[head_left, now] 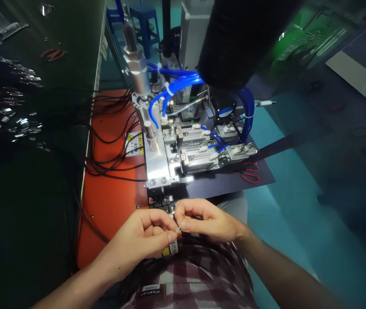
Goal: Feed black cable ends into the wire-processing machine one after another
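Note:
Close together in front of my checked shirt, both hands pinch small thin wires [179, 230] between their fingertips. Bits of red, green and white show on the wires. My left hand [146, 234] is closed on them from the left, thumb against forefinger. From the right, my right hand [204, 221] pinches them with thumb and forefinger. The fingertips nearly touch, and they hide most of the wires. Just beyond my hands stands a metal machine [158, 165] with cylinders and blue air tubes [186, 81].
Black cables [115, 161] run over the orange plate [115, 201] at the left. Red-handled scissors [251, 172] lie right of the machine. A thick black tube [237, 38] hangs above it. Shiny metal pieces [18, 86] lie on the dark surface at the far left.

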{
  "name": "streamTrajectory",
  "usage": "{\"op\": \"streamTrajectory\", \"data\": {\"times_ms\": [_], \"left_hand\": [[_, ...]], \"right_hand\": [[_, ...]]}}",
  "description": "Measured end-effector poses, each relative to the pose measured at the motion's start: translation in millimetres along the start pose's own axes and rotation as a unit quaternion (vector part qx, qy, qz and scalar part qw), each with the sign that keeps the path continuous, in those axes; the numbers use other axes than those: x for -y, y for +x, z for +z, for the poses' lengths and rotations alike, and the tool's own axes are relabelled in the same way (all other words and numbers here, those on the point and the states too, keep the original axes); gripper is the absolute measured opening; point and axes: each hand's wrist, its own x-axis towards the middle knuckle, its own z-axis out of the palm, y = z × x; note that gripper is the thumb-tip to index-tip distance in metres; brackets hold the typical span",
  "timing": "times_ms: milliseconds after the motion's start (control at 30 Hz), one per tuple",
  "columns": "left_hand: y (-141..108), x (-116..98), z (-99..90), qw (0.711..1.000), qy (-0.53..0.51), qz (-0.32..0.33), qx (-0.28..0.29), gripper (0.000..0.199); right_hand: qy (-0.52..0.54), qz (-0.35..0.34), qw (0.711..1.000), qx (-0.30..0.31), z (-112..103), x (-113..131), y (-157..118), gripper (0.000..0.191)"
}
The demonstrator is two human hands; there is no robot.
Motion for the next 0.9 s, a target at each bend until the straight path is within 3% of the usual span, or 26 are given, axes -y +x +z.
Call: {"op": "streamTrajectory", "data": {"times_ms": [133, 267, 433, 567, 633, 767, 900], "left_hand": [[1, 1, 0.0, 0.996, -0.066, 0.050, 0.037, 0.022], [0, 3, -0.7, 0.993, -0.067, 0.085, 0.054, 0.022], [-4, 3, 1.9, 0.992, -0.009, 0.127, 0.006, 0.021], [-2, -1, 4.7, 0.997, 0.006, 0.077, -0.002, 0.020], [-1, -3, 5.1, 0.999, 0.006, 0.033, 0.005, 0.022], [-2, -4, 4.4, 1.000, 0.010, -0.011, -0.002, 0.026], [-2, -2, 4.3, 0.999, 0.022, -0.010, -0.022, 0.026]], "right_hand": [[0.079, -0.006, 0.997, -0.022, 7, -5, 2, 0.026], [0.161, 0.044, 0.986, -0.027, 12, -8, 5, 0.026], [0.197, 0.080, 0.977, -0.018, 12, -5, 2, 0.024], [0.083, 0.036, 0.995, -0.031, 6, 7, 0, 0.019], [0.004, 0.021, 1.000, 0.006, 0, 16, 2, 0.017], [-0.138, 0.014, 0.985, 0.099, -13, 31, 10, 0.010], [-0.206, 0.008, 0.971, 0.125, -18, 36, 16, 0.010]]}}
